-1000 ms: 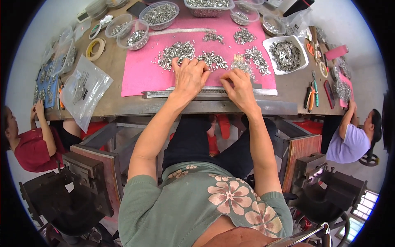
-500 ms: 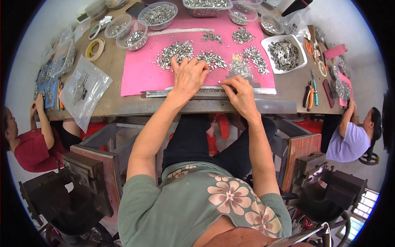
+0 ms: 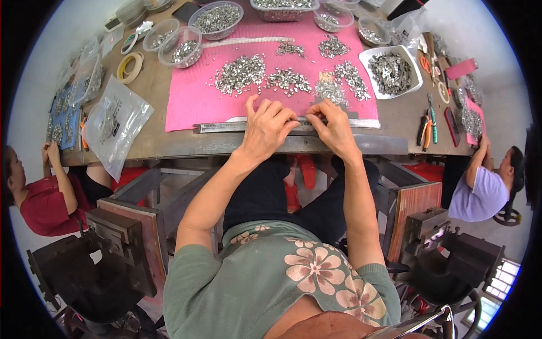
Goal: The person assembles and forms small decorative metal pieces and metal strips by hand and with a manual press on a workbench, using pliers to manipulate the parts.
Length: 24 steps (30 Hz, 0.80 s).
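My left hand (image 3: 269, 125) is closed in a pinch at the near edge of a pink mat (image 3: 192, 96). Beside it, with fingertips almost meeting, my right hand (image 3: 334, 127) pinches too. Anything between the fingers is too small to make out. Under both hands runs a long narrow metal rail (image 3: 220, 127), partly covered by them. Just beyond lie a large heap of small silvery metal pieces (image 3: 240, 74) and a looser heap (image 3: 289, 82). Thin silvery strips (image 3: 332, 93) lie past my right fingers.
Round clear tubs (image 3: 185, 52) of metal pieces stand at the back. A white square dish (image 3: 393, 72) of pieces sits right, near pliers (image 3: 423, 131). Left are a tape roll (image 3: 130, 68) and a plastic bag (image 3: 119, 124). People work at both sides, one in a purple shirt (image 3: 480, 195).
My left hand has come back from the heap of metal pieces toward the rail and now pinches close to my right fingertips. My right hand has shifted slightly.
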Tool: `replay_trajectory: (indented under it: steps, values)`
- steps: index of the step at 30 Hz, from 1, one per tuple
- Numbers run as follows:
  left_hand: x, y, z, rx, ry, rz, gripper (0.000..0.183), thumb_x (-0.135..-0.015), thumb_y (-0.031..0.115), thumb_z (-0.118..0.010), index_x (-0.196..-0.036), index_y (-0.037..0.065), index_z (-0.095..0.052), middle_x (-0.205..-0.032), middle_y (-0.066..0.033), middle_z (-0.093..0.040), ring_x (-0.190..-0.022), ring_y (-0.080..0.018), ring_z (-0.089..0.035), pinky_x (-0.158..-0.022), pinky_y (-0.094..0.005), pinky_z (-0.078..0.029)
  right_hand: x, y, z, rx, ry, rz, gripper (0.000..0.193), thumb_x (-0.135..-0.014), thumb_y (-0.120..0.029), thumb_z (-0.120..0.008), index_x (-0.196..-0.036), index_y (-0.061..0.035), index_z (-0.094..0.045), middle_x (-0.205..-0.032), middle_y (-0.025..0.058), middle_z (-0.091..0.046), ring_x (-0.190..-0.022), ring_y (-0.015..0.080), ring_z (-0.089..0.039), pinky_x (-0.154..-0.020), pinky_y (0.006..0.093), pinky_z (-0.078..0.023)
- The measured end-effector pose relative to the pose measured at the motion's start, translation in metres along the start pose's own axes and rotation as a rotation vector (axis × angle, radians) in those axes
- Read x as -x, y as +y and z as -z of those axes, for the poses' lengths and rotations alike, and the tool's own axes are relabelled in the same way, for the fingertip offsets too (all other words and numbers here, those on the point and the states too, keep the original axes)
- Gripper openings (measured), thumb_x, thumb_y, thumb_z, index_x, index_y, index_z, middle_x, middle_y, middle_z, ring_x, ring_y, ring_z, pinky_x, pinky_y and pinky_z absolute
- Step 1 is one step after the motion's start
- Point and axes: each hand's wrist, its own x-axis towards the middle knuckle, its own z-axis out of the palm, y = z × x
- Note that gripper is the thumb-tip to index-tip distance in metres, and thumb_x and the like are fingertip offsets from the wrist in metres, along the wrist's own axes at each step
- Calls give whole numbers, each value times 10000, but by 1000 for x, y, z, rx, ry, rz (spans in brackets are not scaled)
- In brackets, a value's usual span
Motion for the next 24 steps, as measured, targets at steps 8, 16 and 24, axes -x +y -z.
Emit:
replay_trajectory:
  steps: [8, 16, 24]
  values:
    - [3, 0, -3, 46, 20, -1, 126, -840, 206, -779, -925, 149, -706, -844, -5, -585, -871, -222, -585, -1048, -558, -312, 17, -1, -2, 43, 71, 102, 96, -824, -37, -766, -905, -16, -718, -880, 87, -664, -840, 268, -642, -778, 368, -491]
    - [-28, -31, -7, -126, 50, 83, 99, -902, 203, -721, -985, 153, -735, -868, -8, -658, -888, -213, -603, -1038, -522, -302, -14, 8, -7, -5, 61, 33, 143, -823, -50, -771, -965, -32, -755, -828, 98, -654, -765, 261, -633, -709, 371, -494]
    - [-40, -42, -10, -132, -79, 100, 89, -871, 204, -747, -935, 145, -729, -855, -6, -643, -907, -216, -601, -1053, -555, -286, -53, 27, -30, 214, 124, 168, 96, -803, -55, -767, -878, -15, -723, -807, 126, -656, -741, 302, -637, -669, 413, -495]
